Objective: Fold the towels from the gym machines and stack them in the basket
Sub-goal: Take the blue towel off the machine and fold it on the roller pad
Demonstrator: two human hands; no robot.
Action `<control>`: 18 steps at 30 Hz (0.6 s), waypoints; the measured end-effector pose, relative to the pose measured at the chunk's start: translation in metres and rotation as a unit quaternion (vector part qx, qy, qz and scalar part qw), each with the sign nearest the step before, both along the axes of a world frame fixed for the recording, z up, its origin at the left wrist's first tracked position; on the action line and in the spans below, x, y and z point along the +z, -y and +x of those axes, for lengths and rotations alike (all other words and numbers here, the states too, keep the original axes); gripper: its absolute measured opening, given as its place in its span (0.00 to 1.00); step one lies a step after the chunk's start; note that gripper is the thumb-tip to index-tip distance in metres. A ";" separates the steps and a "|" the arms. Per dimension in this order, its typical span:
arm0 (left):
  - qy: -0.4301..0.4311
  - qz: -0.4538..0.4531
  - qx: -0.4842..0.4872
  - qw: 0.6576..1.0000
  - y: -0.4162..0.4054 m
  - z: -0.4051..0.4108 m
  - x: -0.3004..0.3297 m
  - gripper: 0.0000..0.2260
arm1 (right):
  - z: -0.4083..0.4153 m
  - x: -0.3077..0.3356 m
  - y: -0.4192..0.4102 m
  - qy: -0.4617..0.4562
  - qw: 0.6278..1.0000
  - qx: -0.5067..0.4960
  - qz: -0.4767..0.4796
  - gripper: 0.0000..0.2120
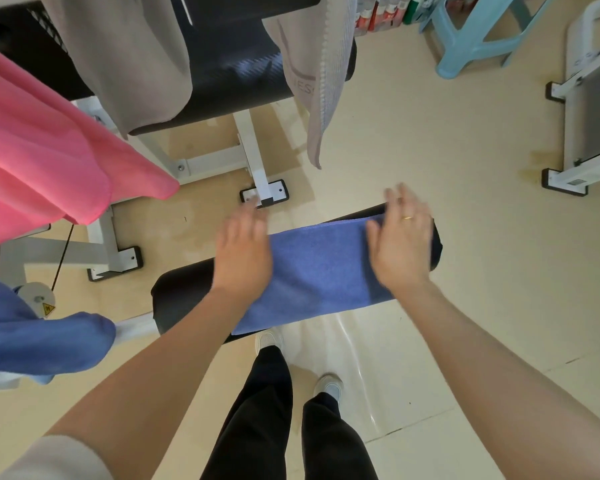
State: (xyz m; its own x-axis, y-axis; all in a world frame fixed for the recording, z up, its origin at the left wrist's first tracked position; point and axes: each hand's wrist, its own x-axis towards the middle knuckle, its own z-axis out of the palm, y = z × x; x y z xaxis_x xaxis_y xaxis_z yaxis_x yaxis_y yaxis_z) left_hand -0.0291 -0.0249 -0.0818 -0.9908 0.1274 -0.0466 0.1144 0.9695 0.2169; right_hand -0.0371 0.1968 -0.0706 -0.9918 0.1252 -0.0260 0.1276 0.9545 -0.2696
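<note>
1. Folded blue towel (pixel 321 271) lying lengthwise as a long strip on the black padded tabletop (pixel 181 292) of a gym machine, in the middle of the view.
2. Left hand (pixel 245 252) laid flat on the towel's left end, fingers straight and blurred, reaching past the far edge; grip relaxed, holding nothing.
3. Right hand (pixel 400 237) laid flat on the towel's right end, fingers spread and straight, a gold ring (pixel 408 218) on one finger; grip likewise relaxed, palm down on the cloth.
4. Both bare forearms stretching in from the lower corners, a pale sleeve (pixel 49 459) at the lower left.
5. Pink towel (pixel 49 150) draped at the left, hanging over a white machine frame (pixel 205 164).
6. Beige towel (pixel 136 57) hanging over a black padded seat (pixel 236 64) at the top, with a second beige towel (pixel 312 81) with a white fringed edge just beside it on the right.
7. Another blue towel (pixel 42 341) bunched at the left edge, near a yellow warning sticker (pixel 48 309).
8. Black trousers (pixel 264 410) and pale shoes (pixel 269 339) below the tabletop, on a beige floor (pixel 465 150).
9. Light blue plastic stool (pixel 478 32) at the upper right, coloured bottles (pixel 381 12) behind it, white machine (pixel 586 109) at the right edge.
10. Basket out of view.
</note>
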 end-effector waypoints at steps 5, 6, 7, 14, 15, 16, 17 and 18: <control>0.086 -0.008 -0.140 0.986 -0.028 0.027 -0.011 0.27 | 0.038 -0.023 0.052 0.067 0.960 0.271 0.036 0.28; 0.099 -0.016 -0.134 0.986 -0.020 0.031 -0.013 0.29 | 0.039 -0.028 0.046 0.084 0.957 0.269 0.064 0.27; 0.102 -0.034 -0.139 0.984 -0.010 0.034 -0.017 0.32 | 0.039 -0.032 0.037 0.088 0.958 0.261 0.082 0.27; 0.111 -0.089 -0.163 0.976 0.025 0.048 -0.019 0.49 | 0.045 -0.030 -0.042 0.157 0.980 0.094 0.079 0.34; 0.114 -0.089 -0.159 0.976 0.026 0.050 -0.018 0.52 | 0.046 -0.028 -0.046 0.167 0.980 0.075 0.077 0.33; 0.119 -0.092 -0.156 0.976 0.026 0.052 -0.017 0.54 | 0.046 -0.027 -0.047 0.177 0.980 0.057 0.065 0.32; 0.117 -0.095 -0.152 0.977 0.025 0.053 -0.016 0.55 | 0.045 -0.025 -0.045 0.184 0.982 0.034 0.036 0.31; 0.116 -0.099 -0.146 0.978 0.024 0.053 -0.016 0.56 | 0.043 -0.023 -0.041 0.187 0.982 0.006 -0.005 0.30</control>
